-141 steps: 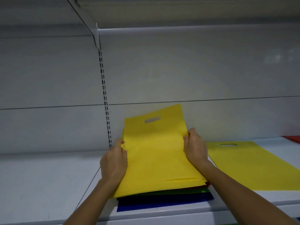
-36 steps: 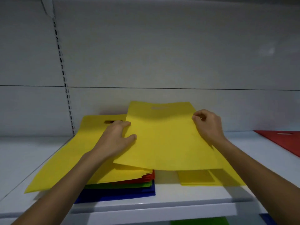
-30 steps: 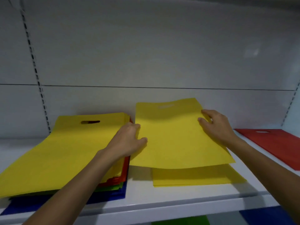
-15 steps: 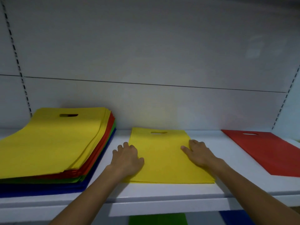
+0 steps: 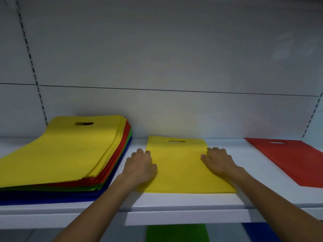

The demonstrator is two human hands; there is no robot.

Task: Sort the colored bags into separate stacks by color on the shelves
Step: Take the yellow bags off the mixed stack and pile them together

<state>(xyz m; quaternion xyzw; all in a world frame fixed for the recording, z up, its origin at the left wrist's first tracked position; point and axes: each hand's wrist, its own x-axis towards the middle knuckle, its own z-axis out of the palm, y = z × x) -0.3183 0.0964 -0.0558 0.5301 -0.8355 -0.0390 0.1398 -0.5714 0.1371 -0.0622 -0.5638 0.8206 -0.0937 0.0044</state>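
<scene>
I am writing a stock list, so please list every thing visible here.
mixed pile: one; yellow over red, green, blue; shelf, left.
yellow stack: one, few bags; yellow; shelf, middle.
red bag: at least one; red; shelf, right.
green bag: one seen; green; below shelf, middle.
blue bag: one seen; blue; below shelf, right.
shelf: one; white; across view.
left grip: one; rests on yellow stack's left edge.
right grip: one; rests on its right side.

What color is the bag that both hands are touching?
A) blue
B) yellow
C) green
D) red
B: the left hand and the right hand both rest flat on the yellow bag in the middle of the shelf.
</scene>
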